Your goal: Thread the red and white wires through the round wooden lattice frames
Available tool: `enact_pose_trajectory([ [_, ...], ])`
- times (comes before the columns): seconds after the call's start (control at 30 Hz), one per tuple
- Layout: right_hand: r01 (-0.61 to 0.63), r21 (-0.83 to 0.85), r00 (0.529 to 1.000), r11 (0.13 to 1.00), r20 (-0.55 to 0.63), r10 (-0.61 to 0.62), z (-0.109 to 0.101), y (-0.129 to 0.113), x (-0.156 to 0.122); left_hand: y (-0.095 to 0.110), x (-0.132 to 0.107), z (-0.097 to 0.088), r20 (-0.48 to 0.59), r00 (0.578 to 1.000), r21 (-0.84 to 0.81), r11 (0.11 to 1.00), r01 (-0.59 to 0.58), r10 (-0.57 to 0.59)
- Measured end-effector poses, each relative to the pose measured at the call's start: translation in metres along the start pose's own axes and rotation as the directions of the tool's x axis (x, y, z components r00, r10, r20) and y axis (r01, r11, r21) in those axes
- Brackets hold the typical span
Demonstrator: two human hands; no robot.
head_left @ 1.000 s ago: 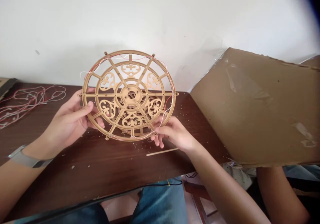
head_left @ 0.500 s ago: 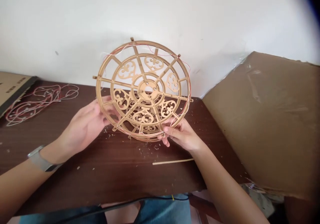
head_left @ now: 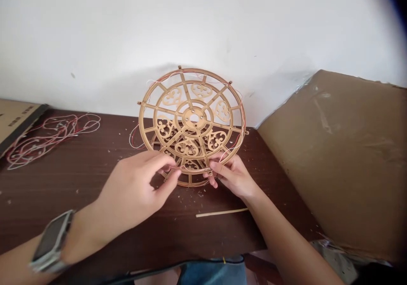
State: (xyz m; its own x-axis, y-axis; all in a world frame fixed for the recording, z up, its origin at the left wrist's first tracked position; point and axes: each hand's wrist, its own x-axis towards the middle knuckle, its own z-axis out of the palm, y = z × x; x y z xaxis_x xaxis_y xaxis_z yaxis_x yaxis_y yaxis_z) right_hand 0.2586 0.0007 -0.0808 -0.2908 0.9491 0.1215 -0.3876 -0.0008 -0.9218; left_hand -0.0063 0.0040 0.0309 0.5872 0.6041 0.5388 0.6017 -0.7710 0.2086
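A round gold-coloured frame (head_left: 194, 120) with spokes and scroll ornaments stands tilted back over the table. My right hand (head_left: 233, 175) grips its lower right rim, thumb in front and fingers behind. At the lower left rim, the thumb and forefinger of my left hand (head_left: 136, 187) pinch a thin red-and-white wire (head_left: 190, 169). This wire runs along the frame's rim, and a loop of it (head_left: 131, 139) hangs off the left side. Partly hidden behind and below lies a second, similar gold frame (head_left: 190, 183) on the table.
A tangle of red and white wires (head_left: 47, 139) lies at the left beside a cardboard box (head_left: 17, 117). A thin pale stick (head_left: 222, 212) rests on the dark table (head_left: 95, 158) among small white scraps. Large brown cardboard (head_left: 337, 158) stands at the right; a white wall (head_left: 190, 22) is behind.
My left hand has left the frame's left rim and moved right and nearer, now pinching the wire at the bottom. The frame sits lower and slightly further right, still in my right hand.
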Motion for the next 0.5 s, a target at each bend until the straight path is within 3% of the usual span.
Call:
enact_pose_trajectory([
  [0.13, 0.029, -0.030, 1.000, 0.999, 0.005, -0.029, 0.000, -0.001, -0.002, 0.004, -0.009, 0.022, -0.104, 0.991, 0.089, 0.993, -0.076, 0.085],
  [0.27, 0.034, -0.052, 0.999, 0.998, 0.014, -0.033, 0.002, 0.000, -0.004, 0.003, -0.017, 0.032, -0.169, 0.978, 0.054, 0.992, -0.117, 0.124],
  [0.37, 0.014, -0.046, 1.000, 0.999, 0.008, -0.013, 0.004, 0.000, -0.005, 0.000, -0.017, 0.036, -0.166, 0.981, -0.033, 0.993, -0.111, 0.104],
  [0.5, 0.026, -0.069, 1.000, 0.997, 0.014, -0.025, 0.006, 0.002, -0.004, -0.002, -0.018, 0.041, -0.131, 0.991, -0.060, 0.998, -0.021, 0.013],
])
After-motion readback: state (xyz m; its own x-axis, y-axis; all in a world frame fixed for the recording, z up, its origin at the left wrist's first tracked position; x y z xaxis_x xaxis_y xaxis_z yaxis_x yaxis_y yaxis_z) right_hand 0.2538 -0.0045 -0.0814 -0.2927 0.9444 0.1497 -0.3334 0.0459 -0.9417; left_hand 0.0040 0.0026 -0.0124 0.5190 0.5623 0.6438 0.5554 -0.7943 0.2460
